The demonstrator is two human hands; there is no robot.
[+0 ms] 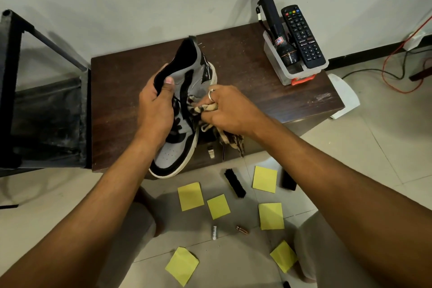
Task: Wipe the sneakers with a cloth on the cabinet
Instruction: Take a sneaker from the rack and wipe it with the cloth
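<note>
- Gripping the sneaker (171,153) at its collar, the left hand (155,105) has its thumb on the grey side and its fingers curled into the black opening. The shoe is tilted over the dark wooden counter (121,100), heel away from the person, and its toe reaches past the near edge. Whether the sole touches the wood cannot be told.
- The right hand (228,110), with a ring (211,94) on one finger, is clenched round a striped tan-and-dark cloth (230,140) and presses it to the shoe's side beside the laces. The cloth's loose end hangs over the counter's front.
- Both hands and the cloth cover the middle of the shoe, so only part of the laces shows.
- At the far right corner of the counter stands a clear plastic bin (278,65) with an orange clasp. It holds a black torch (273,21) and a black remote (302,35) leaning side by side, well apart from the shoe.
- A dark metal rack (46,112) stands just beside the counter's left end.
- On the tiled floor in front lie six yellow paper squares (189,196), a black brush (235,183) between two of them, a black block (288,180) and two small batteries (215,232) near each other.
- A red cable (395,70) loops on the floor by the wall at right.
</note>
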